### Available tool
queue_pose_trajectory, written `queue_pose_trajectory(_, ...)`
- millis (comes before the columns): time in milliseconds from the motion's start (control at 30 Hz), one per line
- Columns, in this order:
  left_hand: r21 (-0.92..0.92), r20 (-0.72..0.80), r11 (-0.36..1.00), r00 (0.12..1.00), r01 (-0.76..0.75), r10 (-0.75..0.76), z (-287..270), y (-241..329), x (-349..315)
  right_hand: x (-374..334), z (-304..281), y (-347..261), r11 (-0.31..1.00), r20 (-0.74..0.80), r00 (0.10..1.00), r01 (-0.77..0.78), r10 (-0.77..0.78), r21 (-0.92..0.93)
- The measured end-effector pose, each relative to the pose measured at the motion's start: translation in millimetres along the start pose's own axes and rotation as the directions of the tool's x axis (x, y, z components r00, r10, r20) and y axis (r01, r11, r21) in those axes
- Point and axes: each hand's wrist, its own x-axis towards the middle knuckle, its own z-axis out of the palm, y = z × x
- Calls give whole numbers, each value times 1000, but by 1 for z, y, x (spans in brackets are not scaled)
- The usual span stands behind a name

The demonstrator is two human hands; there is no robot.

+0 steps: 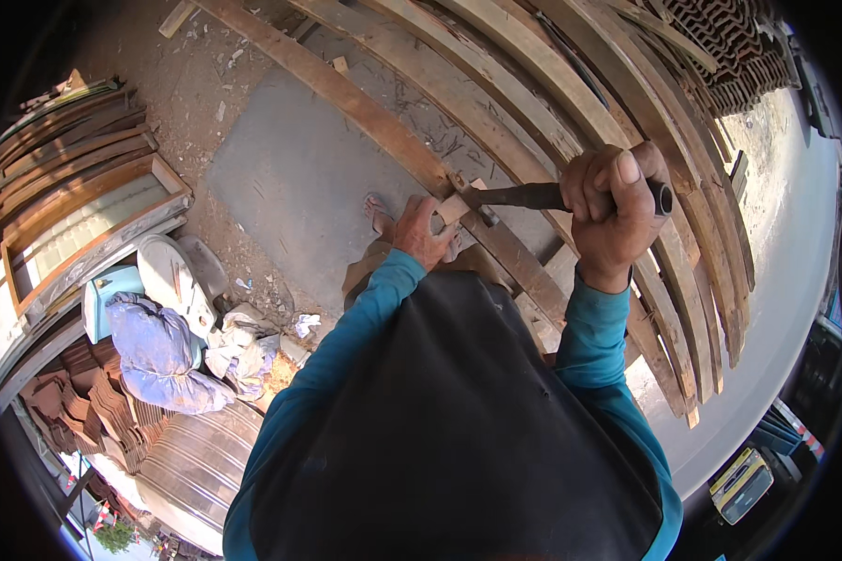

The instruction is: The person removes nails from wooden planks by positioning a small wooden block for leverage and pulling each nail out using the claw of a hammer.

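Dusty ground [173, 84] and a grey sheet [281, 168] lie below our fingers; our right hand [617, 201] has its fingers wrapped tight round a hammer [524, 195]; its head is just beside our left fingertips; our left hand [421, 234] pinches a small wood block [453, 208] at one long beam [365, 103]; more beams [505, 75] lie beyond our right fingers; tiles [744, 56] are stacked farther off.

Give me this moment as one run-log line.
left hand: holding small wood block | right hand: gripping hammer handle | hammer head: beside block, at long plank; contact unclear | nearby: other planks
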Motion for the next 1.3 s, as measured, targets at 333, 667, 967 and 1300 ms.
queue_pose_trajectory(333,-13,33,996,995,91,-90,-30,-10,18,-58,-65,-22,991,-286,949,128,-134,-41)
queue_pose_trajectory(667,-680,472,339,742,650,-476,-62,7,28,-69,-46,-35,971,-283,929,232,-238,-55)
queue_pose_trajectory(967,-767,605,-465,742,443,-291,-67,27,74,-72,12,-40,980,-143,970,184,-195,-81)
queue_pose_trajectory(1300,-783,71,598,979,172,-189,-56,13,145,-49,49,6,945,-102,982,124,-162,-303)
